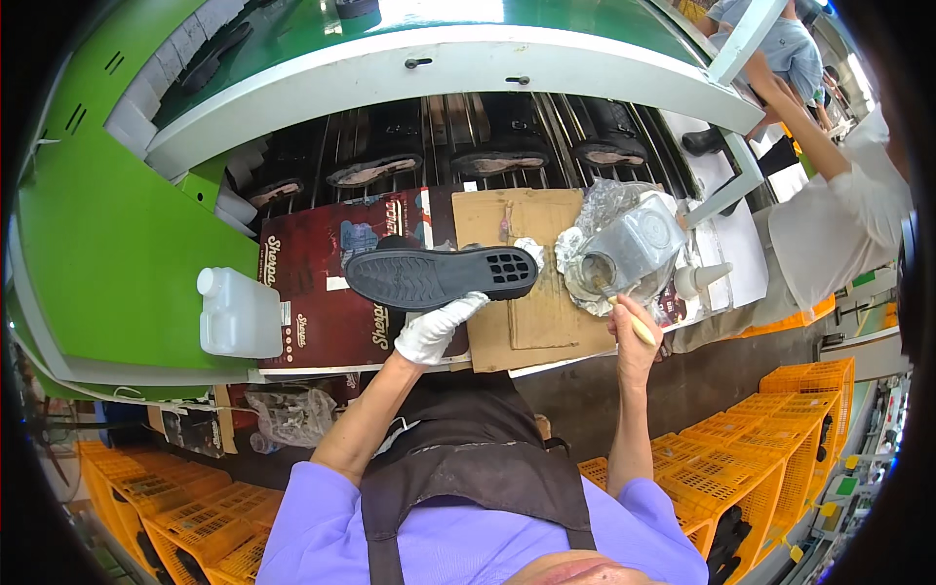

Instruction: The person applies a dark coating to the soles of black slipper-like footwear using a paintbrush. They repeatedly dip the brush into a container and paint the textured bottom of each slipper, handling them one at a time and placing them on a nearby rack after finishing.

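My left hand (pixel 429 333), in a white glove, holds a black shoe sole (pixel 429 275) from its near edge. The tread faces up, with the heel-like block of square recesses toward the right. Something black shows behind its far edge; I cannot make out whether an upper is attached. My bare right hand (pixel 634 343) is closed round the pale yellow handle of a brush (pixel 639 330). The brush's tip is inside the mouth of a clear plastic container (pixel 639 239), which lies tilted on crumpled plastic film and white-smeared wrapping.
Brown cardboard (pixel 546 336) and dark red printed board (pixel 312 263) cover the bench. A white jug (pixel 241 312) stands left, a white nozzle bottle (pixel 702 280) right. Black boots (pixel 380 166) lie on the roller rack beyond. Orange crates (pixel 741 458) stand behind; another person (pixel 829 234) is at right.
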Demonstrator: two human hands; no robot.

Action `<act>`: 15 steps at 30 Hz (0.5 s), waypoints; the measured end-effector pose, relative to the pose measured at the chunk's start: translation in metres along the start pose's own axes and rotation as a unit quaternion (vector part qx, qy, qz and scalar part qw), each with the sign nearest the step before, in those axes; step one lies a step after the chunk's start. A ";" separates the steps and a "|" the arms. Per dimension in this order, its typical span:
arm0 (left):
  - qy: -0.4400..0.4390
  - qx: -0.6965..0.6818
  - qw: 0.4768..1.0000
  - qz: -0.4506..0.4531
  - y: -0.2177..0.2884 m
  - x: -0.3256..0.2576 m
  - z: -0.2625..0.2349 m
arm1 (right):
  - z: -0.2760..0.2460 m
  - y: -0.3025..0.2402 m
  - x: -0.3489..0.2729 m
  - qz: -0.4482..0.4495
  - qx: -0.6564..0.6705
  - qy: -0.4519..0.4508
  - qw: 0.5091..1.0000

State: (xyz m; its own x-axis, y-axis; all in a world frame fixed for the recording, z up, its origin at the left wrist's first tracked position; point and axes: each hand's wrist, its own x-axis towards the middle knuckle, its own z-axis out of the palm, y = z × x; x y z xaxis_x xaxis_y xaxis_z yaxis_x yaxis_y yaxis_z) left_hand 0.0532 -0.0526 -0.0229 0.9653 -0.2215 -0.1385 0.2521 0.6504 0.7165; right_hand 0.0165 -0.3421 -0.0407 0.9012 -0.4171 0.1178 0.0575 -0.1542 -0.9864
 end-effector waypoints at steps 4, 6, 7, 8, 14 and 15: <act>-0.010 0.067 0.997 0.021 -0.003 0.001 -0.007 | -0.004 0.000 -0.003 0.016 -0.002 -0.002 1.000; -0.020 0.079 0.996 0.023 -0.009 0.003 -0.017 | -0.006 -0.003 -0.004 0.010 0.005 0.005 1.000; -0.023 0.078 0.996 0.028 -0.012 0.004 -0.019 | -0.006 -0.004 -0.005 0.001 0.007 0.011 1.000; -0.027 0.078 0.996 0.033 -0.015 0.003 -0.021 | -0.006 -0.005 -0.007 -0.009 0.009 0.018 1.000; 0.013 0.072 0.995 0.062 -0.019 0.003 -0.018 | -0.004 -0.012 -0.006 -0.027 -0.033 -0.001 0.999; 0.016 0.072 0.996 0.059 -0.020 0.002 -0.022 | -0.004 -0.009 -0.005 -0.034 -0.033 -0.007 0.999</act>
State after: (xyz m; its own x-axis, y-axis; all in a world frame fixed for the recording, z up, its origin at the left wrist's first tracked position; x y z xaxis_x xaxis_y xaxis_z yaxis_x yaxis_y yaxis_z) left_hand 0.0515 -0.0499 -0.0529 0.9898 -0.1258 -0.0673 0.1268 0.5589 0.8195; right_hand 0.0098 -0.3424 -0.0318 0.9021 -0.3910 0.1826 0.0911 -0.2410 -0.9662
